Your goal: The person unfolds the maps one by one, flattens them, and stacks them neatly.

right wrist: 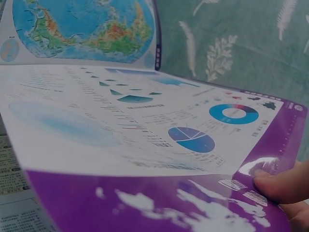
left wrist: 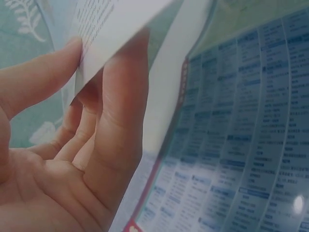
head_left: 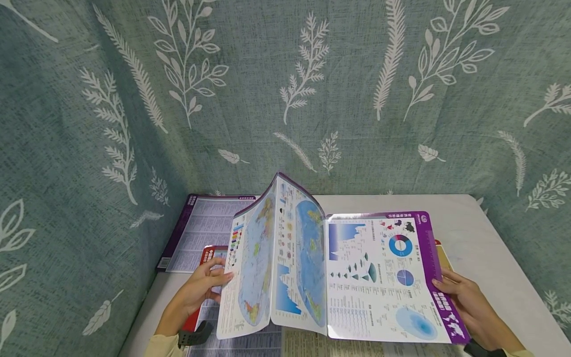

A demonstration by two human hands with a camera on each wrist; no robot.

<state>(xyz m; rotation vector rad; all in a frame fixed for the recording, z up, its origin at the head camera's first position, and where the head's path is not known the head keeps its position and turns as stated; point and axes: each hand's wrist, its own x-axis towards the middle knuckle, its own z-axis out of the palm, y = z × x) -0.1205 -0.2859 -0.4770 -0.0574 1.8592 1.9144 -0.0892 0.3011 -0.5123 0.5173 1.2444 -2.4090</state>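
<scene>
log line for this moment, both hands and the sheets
left hand: pinches map sheet, left edge; right hand: grips its purple right edge; map sheet: open, left part raised; beneath: red-edged sheet

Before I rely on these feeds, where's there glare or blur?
Head view: bright, the fold-out world map chart fairly sharp, finest print unreadable; left wrist view: hazy, print soft on the red-edged sheet, glare spot lower right; right wrist view: dim, white glare on the purple border near the right hand.

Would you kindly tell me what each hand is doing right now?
Left hand: holding, pinching the fold-out world map at its left edge.
Right hand: holding, gripping the same map's purple right border.
</scene>
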